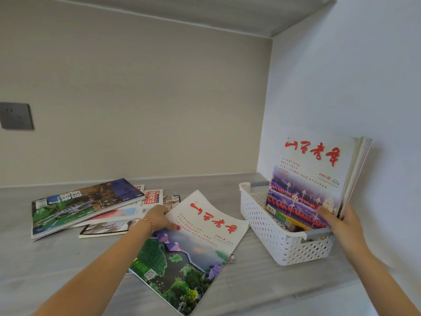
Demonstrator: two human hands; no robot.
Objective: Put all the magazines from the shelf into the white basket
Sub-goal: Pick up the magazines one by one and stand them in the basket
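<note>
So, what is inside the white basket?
Several magazines stand upright in the white basket, held by the right hand. Their lower parts and the basket floor are hidden.

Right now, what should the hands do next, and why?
Probably lift the green-cover magazine over into the white basket. The left hand already pinches its top edge, and the right hand holds the standing magazines back, leaving room in front.
</note>
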